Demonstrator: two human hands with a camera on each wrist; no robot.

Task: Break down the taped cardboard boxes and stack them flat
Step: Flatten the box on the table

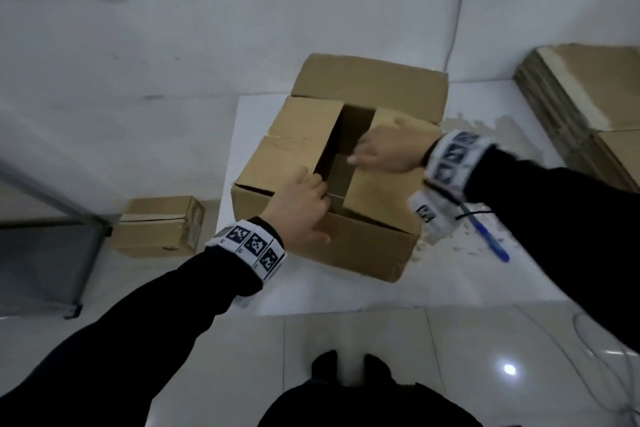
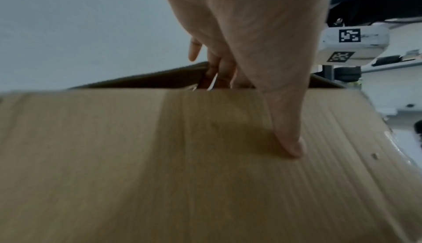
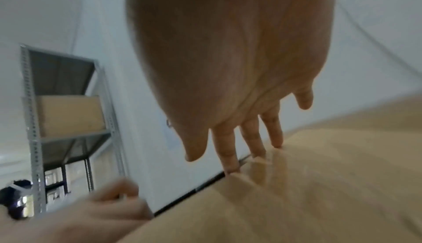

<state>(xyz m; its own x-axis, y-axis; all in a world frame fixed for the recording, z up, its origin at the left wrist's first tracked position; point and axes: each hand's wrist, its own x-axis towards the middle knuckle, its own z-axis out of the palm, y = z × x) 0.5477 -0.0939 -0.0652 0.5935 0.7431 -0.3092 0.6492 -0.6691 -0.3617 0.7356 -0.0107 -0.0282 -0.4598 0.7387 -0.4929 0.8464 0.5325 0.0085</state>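
A brown cardboard box [image 1: 287, 142] stands on a white table [image 1: 450, 281], its top flaps parted over a dark gap. My left hand [image 1: 304, 204] grips the box's near wall. Its fingers hook over the top edge into the gap, and its thumb [image 2: 287, 138] presses the outer face [image 2: 160, 156]. My right hand [image 1: 384, 152] lies flat on the right flap [image 1: 381, 194]. In the right wrist view its straight fingers [image 3: 228, 153] reach the flap's edge [image 3: 319, 174]. The inside of the box is dark.
A second brown box [image 1: 370, 87] stands right behind the first. A stack of flattened cardboard [image 1: 588, 104] lies at the right. A blue pen-like tool [image 1: 491, 239] and torn scraps lie on the table. A small box [image 1: 159, 225] and a metal shelf [image 1: 45, 246] are at the left.
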